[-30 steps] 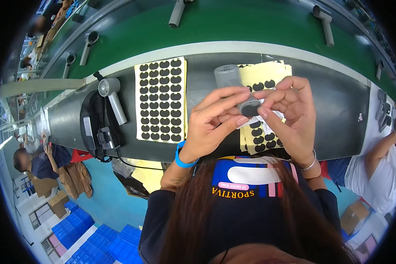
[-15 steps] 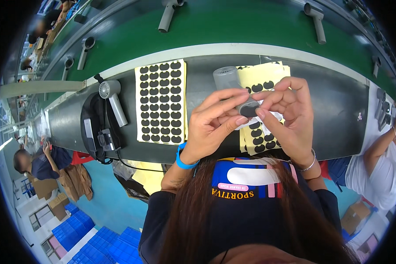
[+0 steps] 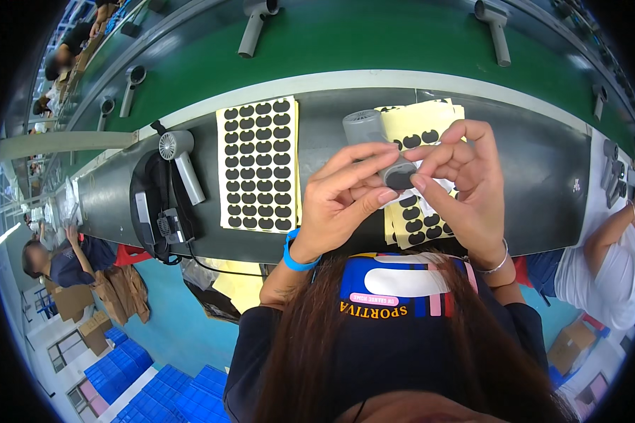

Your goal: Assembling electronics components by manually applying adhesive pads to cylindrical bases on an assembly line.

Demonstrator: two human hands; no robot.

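A grey handheld fan points away from me, its round grille at the far end and its handle end turned toward me. Wrapped round the handle from the left, my left hand keeps hold of it, thumb below and fingers above. On the flat end of the handle is a dark oval sticker. My right hand pinches at the rim of that end, its thumb at the sticker's right edge and its other fingers curled. Beneath the hands lie yellow-backed sheets of black stickers, partly hidden.
Left of my hands is another sheet of black stickers. Further left, a second handheld fan rests by a black bag with a cable. Beyond the dark table, a green conveyor carries several fans. People sit on both sides.
The fans on the green conveyor have shifted left. My hands and the fan between them have barely moved.
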